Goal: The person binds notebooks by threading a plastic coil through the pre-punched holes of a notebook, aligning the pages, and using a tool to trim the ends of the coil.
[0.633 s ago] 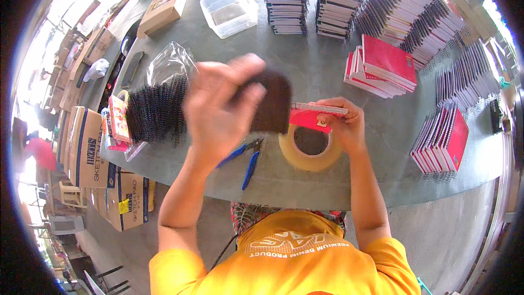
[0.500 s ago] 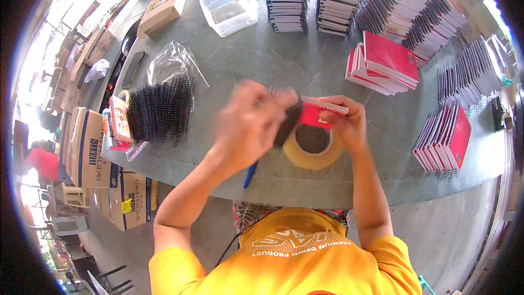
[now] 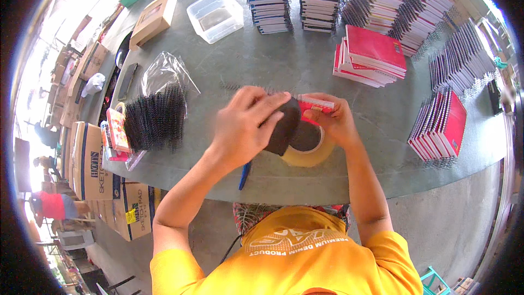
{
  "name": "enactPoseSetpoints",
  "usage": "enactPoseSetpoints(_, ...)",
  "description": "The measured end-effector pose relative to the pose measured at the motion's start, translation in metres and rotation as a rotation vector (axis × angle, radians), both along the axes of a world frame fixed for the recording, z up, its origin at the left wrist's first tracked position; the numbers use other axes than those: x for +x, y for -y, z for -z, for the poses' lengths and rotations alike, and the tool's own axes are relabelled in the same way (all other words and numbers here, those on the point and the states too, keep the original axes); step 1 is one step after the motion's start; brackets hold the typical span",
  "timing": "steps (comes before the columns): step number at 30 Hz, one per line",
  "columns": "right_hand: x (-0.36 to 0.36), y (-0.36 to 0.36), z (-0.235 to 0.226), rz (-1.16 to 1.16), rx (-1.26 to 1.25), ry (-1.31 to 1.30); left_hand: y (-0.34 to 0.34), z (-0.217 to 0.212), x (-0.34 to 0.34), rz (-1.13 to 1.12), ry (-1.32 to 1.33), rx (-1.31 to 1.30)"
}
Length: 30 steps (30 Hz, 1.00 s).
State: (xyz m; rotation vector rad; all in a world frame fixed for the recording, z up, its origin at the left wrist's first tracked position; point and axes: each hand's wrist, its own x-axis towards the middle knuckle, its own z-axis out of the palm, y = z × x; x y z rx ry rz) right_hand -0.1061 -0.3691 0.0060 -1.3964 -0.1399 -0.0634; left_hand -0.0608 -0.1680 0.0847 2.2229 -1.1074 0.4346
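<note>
Above the grey-green table [image 3: 305, 186]: red notebook [image 3: 309, 106] clamped in right hand [image 3: 343, 123]

Well apart, at left: bunch of black spiral coils [image 3: 158, 120]. Just below the red notebook: roll of clear tape [image 3: 312, 158], partly hidden. Notebook grip: pinched at its right end, thumb against the cover. At the other end: left hand [image 3: 245, 123], by a dark curved sheet [image 3: 284, 131]; closed on it or merely touching, can't tell, blurred. Beyond those fingers: faint thin spiral [image 3: 233, 86].

Handling, judged: light, page block fairly stiff, cover smooth, maybe slick. Hard to break, easy to crease. Hold flat by the short end, clear of the far page edge. Dark sheet: probably bendy. Spiral: likely springy, snag-prone.
</note>
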Motion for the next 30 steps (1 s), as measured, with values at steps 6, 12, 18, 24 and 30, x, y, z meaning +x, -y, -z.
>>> enactPoseSetpoints(6,-0.001,0.001,-0.005,0.021,-0.063,-0.029,0.008,-0.006,-0.005,0.039,-0.095,0.064)
enactPoseSetpoints(12,-0.004,-0.005,-0.001,0.007,-0.082,0.009,0.007,-0.017,0.005,-0.103,0.146,-0.151)
enactPoseSetpoints(18,-0.005,-0.009,0.001,-0.049,-0.041,-0.008,0.012,-0.025,0.004,-0.175,0.103,-0.3)
enactPoseSetpoints(24,-0.005,-0.005,-0.002,-0.026,-0.215,0.007,0.02,-0.021,0.002,-0.076,0.026,-0.205)
enactPoseSetpoints(30,-0.004,-0.018,-0.011,-0.089,0.021,0.11,-0.103,0.067,0.138,-0.399,-0.53,-0.131)
